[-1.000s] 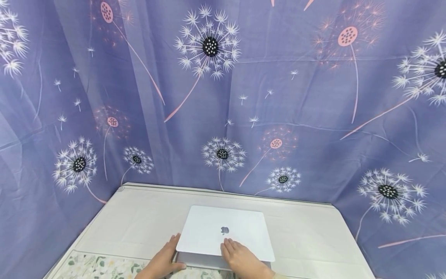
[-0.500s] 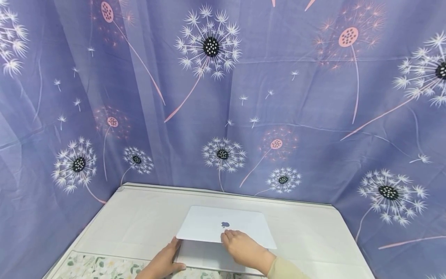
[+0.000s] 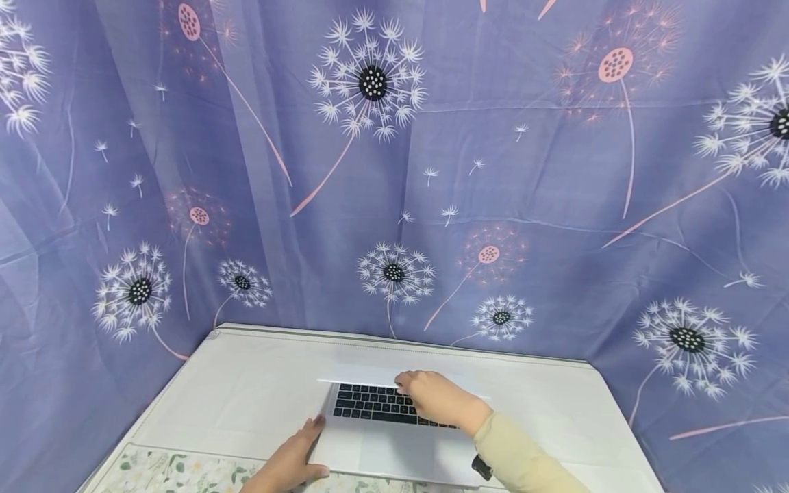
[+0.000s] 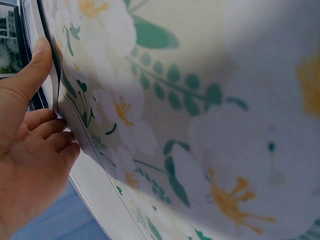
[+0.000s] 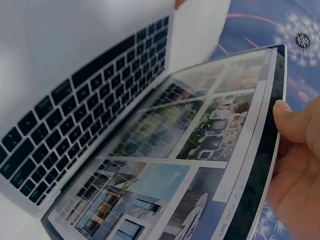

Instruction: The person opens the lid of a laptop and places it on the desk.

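Note:
A silver laptop (image 3: 394, 448) lies on the table, its lid (image 3: 360, 370) raised and its black keyboard (image 3: 364, 404) partly uncovered. My right hand (image 3: 440, 399) pinches the lid's free edge; in the right wrist view the thumb (image 5: 290, 117) lies on the dark bezel of the lit screen (image 5: 160, 135), which shows several photos. At the base's front left corner, my left hand (image 3: 288, 457) holds on, thumb at the front edge and fingers along the left side. Part of the keyboard is hidden behind the right hand and forearm.
The laptop sits on a white table cover (image 3: 259, 383). Along the near edge is a floral cloth (image 3: 185, 472). A purple dandelion curtain (image 3: 456, 185) hangs behind and at both sides. A small black device (image 3: 482, 468) shows at the right sleeve.
The right hand has moved up and away with the lid's edge, so the lid has swung open and the keyboard has come into view. The left hand stays at the corner.

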Motion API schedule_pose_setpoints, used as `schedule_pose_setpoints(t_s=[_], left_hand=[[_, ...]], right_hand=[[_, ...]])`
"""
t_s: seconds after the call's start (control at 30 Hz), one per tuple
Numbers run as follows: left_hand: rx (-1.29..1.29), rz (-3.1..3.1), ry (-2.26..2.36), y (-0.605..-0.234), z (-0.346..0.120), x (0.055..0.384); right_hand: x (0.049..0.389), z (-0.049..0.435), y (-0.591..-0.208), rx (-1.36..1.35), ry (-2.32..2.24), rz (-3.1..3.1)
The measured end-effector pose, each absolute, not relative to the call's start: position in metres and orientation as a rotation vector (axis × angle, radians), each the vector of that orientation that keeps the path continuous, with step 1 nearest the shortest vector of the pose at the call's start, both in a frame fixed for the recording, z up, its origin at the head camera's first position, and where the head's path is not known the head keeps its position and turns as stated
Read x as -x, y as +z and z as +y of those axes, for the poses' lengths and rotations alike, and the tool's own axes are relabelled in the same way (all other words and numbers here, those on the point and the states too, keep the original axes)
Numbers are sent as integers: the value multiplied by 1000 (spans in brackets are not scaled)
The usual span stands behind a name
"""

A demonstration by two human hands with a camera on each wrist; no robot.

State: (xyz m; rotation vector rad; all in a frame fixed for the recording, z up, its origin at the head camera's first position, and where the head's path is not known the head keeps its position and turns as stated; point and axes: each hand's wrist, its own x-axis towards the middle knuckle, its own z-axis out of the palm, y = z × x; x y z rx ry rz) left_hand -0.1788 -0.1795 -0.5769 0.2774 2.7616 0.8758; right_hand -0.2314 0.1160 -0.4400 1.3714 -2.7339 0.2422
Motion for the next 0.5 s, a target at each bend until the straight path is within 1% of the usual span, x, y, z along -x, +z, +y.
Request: schedule_pose_setpoints(t_s=[0.33,0.5], left_hand=[[-328,2781,920,-580,-181,176],[-287,2782,907,-578,-179,176]], right_hand=[[252,116,-425,-1293,381,-2809],[264,116,-418,-1172,493,-2831]])
